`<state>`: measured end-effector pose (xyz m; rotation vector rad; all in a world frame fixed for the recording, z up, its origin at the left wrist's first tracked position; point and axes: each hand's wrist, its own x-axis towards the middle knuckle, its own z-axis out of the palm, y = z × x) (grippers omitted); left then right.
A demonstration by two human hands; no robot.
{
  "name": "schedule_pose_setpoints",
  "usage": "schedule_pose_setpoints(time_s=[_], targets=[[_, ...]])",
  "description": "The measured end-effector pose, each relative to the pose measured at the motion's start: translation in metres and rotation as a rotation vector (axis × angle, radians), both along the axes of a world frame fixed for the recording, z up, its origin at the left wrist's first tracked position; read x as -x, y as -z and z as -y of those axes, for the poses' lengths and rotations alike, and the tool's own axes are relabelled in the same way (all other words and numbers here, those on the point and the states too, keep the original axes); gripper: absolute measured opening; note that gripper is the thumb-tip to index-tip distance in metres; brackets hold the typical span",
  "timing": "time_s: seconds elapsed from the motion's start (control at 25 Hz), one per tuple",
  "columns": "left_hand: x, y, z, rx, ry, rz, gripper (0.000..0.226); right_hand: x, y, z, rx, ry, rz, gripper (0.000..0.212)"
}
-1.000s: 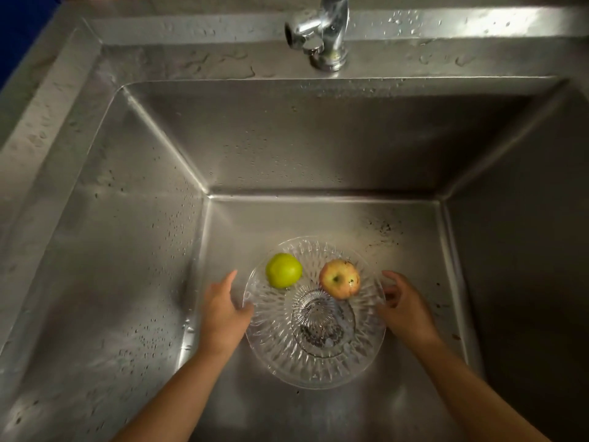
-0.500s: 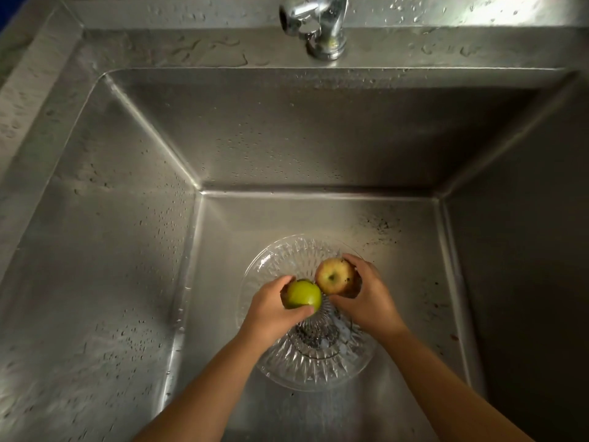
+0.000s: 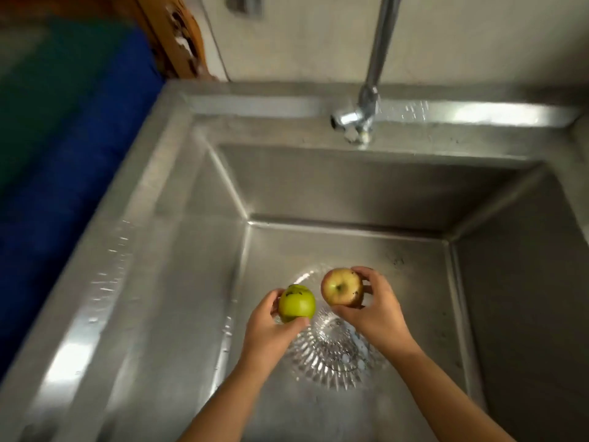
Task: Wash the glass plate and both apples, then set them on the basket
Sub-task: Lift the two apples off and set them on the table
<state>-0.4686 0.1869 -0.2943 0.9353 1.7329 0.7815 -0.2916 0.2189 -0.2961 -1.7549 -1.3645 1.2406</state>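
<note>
My left hand (image 3: 267, 333) grips a green apple (image 3: 297, 303) with dark specks near its top. My right hand (image 3: 376, 311) grips a red-and-yellow apple (image 3: 341, 287), stem end facing up toward me. Both apples are lifted above the clear cut-glass plate (image 3: 331, 355), which lies flat on the floor of the steel sink (image 3: 350, 247). My hands and wrists cover parts of the plate's rim. No basket is in view.
A chrome tap (image 3: 360, 119) stands on the sink's back ledge, with no water visibly running from it. The wet left ledge (image 3: 105, 282) borders a blue and green surface (image 3: 63, 148). A carved wooden piece (image 3: 178, 36) leans at the back left.
My hands went from the plate's rim to the apples and lifted them off the plate. My view has tilted up, now showing the wall and the tap's pipe.
</note>
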Motion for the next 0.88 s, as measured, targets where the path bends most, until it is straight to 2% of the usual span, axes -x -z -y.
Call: schedule_pose_setpoints(time_s=[0.12, 0.28, 0.44, 0.52, 0.64, 0.76, 0.88], targets=[[0.03, -0.085, -0.001, -0.16, -0.155, 0.082, 0.046, 0.041, -0.075, -0.008, -0.107, -0.058, -0.128, 0.062], [0.099, -0.194, 0.017, -0.32, -0.25, 0.11, 0.067, 0.116, -0.17, -0.015, -0.193, -0.194, -0.268, 0.061], [0.212, -0.268, 0.056, -0.426, -0.385, -0.197, 0.058, 0.217, -0.237, -0.016, -0.251, -0.416, -0.311, 0.064], [0.276, -0.284, 0.074, -0.421, -0.462, -0.328, 0.057, 0.267, -0.25, -0.015, -0.294, -0.493, -0.278, 0.064], [0.364, -0.285, 0.101, -0.384, -0.597, -0.432, 0.06, 0.344, -0.259, -0.014, -0.327, -0.573, -0.198, 0.067], [0.429, -0.269, 0.124, -0.303, -0.678, -0.48, 0.06, 0.418, -0.258, -0.008, -0.334, -0.663, -0.111, 0.071], [0.455, -0.247, 0.13, -0.245, -0.694, -0.481, 0.062, 0.473, -0.25, 0.001, -0.301, -0.721, -0.044, 0.073]])
